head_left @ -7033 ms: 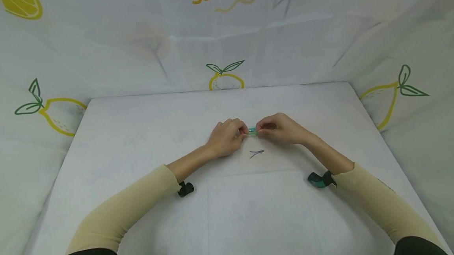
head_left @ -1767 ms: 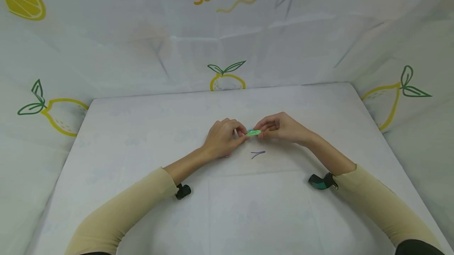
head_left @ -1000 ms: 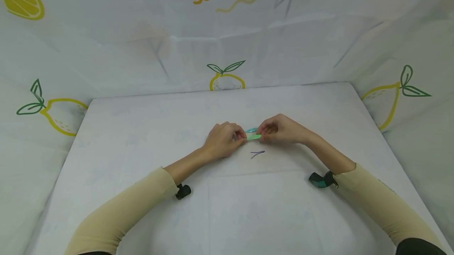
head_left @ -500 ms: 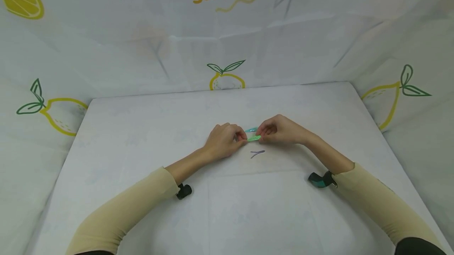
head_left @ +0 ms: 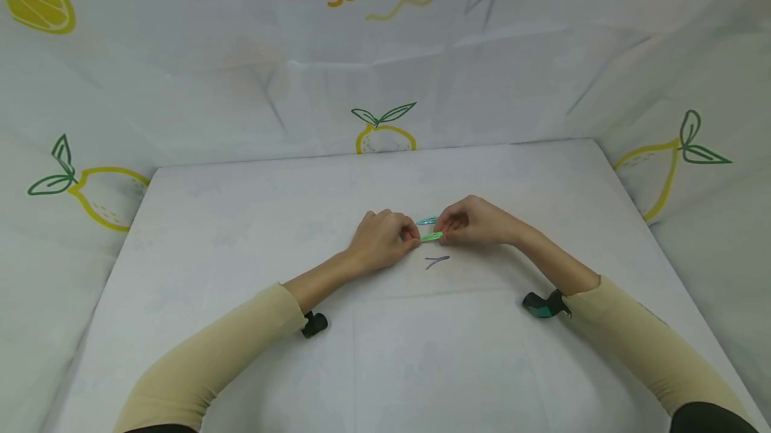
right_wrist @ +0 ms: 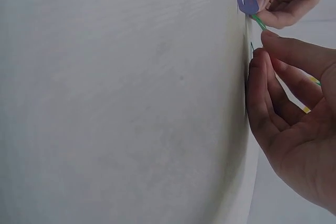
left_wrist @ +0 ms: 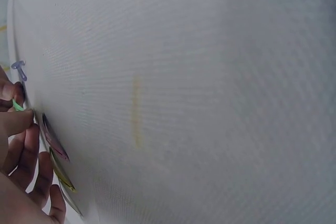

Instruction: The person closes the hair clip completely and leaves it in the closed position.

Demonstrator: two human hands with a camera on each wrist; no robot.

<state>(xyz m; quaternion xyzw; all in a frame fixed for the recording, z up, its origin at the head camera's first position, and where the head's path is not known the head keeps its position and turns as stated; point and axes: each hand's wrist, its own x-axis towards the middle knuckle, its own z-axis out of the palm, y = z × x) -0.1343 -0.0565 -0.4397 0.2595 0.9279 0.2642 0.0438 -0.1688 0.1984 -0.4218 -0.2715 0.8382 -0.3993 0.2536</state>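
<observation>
A green snap hair clip (head_left: 431, 237) is held between both hands, low over the table. My left hand (head_left: 382, 240) pinches its left end, and my right hand (head_left: 472, 222) pinches the right one. Just behind it lies a blue hair clip (head_left: 427, 220), its right end hidden by the right fingers. Nearer the viewer, a purple hair clip (head_left: 438, 260) lies with its two parts spread apart in a Y. In the left wrist view, a pink clip (left_wrist: 54, 141), a yellow clip (left_wrist: 62, 171) and a paler one (left_wrist: 71, 202) lie beside the left fingers; the head view hides these.
A white cloth covers the table (head_left: 446, 346). White lemon-print cloth (head_left: 241, 105) walls the back and both sides. Small dark wrist cameras, the left one (head_left: 315, 324) and the right one (head_left: 545, 304), hang below the sleeves close to the tabletop.
Both hands have come slightly toward the viewer with the green clip, leaving the blue clip behind it in sight. Over the last half second they barely move. The purple clip stays put.
</observation>
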